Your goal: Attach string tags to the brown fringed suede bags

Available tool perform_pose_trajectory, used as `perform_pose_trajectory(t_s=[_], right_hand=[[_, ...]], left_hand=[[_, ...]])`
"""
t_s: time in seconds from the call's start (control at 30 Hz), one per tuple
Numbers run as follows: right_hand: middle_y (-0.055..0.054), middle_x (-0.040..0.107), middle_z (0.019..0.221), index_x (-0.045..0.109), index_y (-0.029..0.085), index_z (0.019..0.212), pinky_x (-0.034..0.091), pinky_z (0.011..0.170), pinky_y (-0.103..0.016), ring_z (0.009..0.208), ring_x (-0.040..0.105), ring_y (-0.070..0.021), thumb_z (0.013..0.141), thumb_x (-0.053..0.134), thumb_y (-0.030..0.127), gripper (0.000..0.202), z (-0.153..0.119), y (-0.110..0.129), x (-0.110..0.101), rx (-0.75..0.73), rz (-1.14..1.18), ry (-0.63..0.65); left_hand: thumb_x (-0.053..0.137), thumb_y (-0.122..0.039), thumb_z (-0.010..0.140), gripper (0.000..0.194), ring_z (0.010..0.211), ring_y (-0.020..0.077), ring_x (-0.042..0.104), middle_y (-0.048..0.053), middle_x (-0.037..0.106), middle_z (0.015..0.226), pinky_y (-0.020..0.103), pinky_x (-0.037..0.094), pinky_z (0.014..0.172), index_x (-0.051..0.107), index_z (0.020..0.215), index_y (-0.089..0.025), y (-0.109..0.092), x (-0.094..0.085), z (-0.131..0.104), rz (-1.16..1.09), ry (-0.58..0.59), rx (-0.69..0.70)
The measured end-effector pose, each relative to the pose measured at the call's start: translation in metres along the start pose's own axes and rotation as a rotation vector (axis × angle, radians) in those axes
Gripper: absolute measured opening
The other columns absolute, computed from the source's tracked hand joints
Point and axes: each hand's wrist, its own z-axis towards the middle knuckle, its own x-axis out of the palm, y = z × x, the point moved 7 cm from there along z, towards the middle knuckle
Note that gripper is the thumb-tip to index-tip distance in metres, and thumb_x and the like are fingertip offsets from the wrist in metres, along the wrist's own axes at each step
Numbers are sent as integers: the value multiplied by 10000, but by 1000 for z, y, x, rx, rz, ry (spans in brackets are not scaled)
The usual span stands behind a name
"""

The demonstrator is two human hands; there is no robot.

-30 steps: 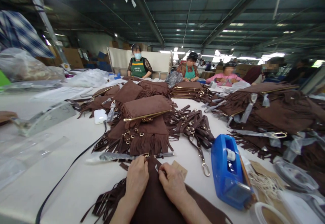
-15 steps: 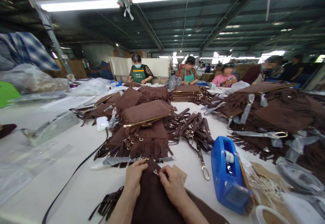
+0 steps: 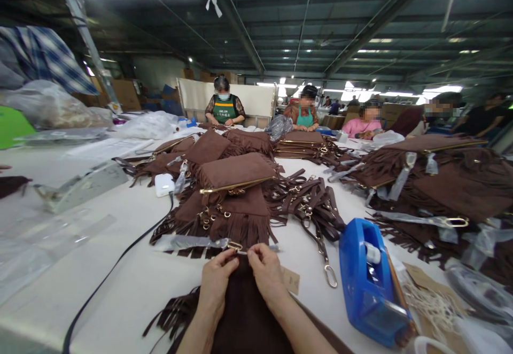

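Note:
A dark brown fringed bag (image 3: 248, 311) lies at the front edge of the table. My left hand (image 3: 218, 279) is closed at its top end, beside a gold clasp (image 3: 234, 245) on a plastic-wrapped strap (image 3: 192, 243). Close by on the right, my right hand (image 3: 265, 269) pinches a thin white string (image 3: 242, 252) that stretches between the two hands. A tan card tag (image 3: 290, 281) shows just right of my right wrist. What my left fingertips grip is too small to make out.
Brown fringed bags (image 3: 236, 172) are heaped ahead, with loose straps (image 3: 312, 204) beside them. A blue tape dispenser (image 3: 371, 284) stands at right, near white strings (image 3: 430, 303). More bags (image 3: 452, 183) lie far right. A black cable (image 3: 120, 268) crosses the left. People sit across the table.
My right hand has moved up and inward, level with my left fingertips. The white string, bunched over the bag before, is now stretched near the clasp. The view has shifted slightly.

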Motion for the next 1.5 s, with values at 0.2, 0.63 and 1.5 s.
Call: perform_pose_trajectory(t_s=[0.2, 0.63, 1.5], right_hand=[[-12, 576, 606, 545, 187, 656, 350, 560, -264, 579, 515, -167, 731, 426, 331, 202, -2, -3, 4, -5, -63, -31], [-32, 602, 651, 564, 186, 691, 367, 594, -281, 619, 536, -188, 751, 423, 310, 197, 0, -2, 19, -54, -86, 4], [-56, 552, 844, 631, 182, 860, 445, 722, -264, 786, 562, -175, 816, 495, 96, 167, -1, 29, 36, -372, -428, 167]], left_hand=[[712, -263, 427, 430, 716, 180, 590, 35, 686, 729, 279, 452, 699, 702, 835, -132, 2, 2, 1, -18, -3, 17], [698, -301, 500, 394, 692, 160, 571, 13, 655, 668, 257, 431, 691, 686, 860, -142, -3, 3, -2, -21, 49, 64], [529, -447, 697, 270, 681, 173, 524, 0, 557, 711, 297, 420, 661, 538, 769, -187, -8, -18, -4, 79, -198, 336]])
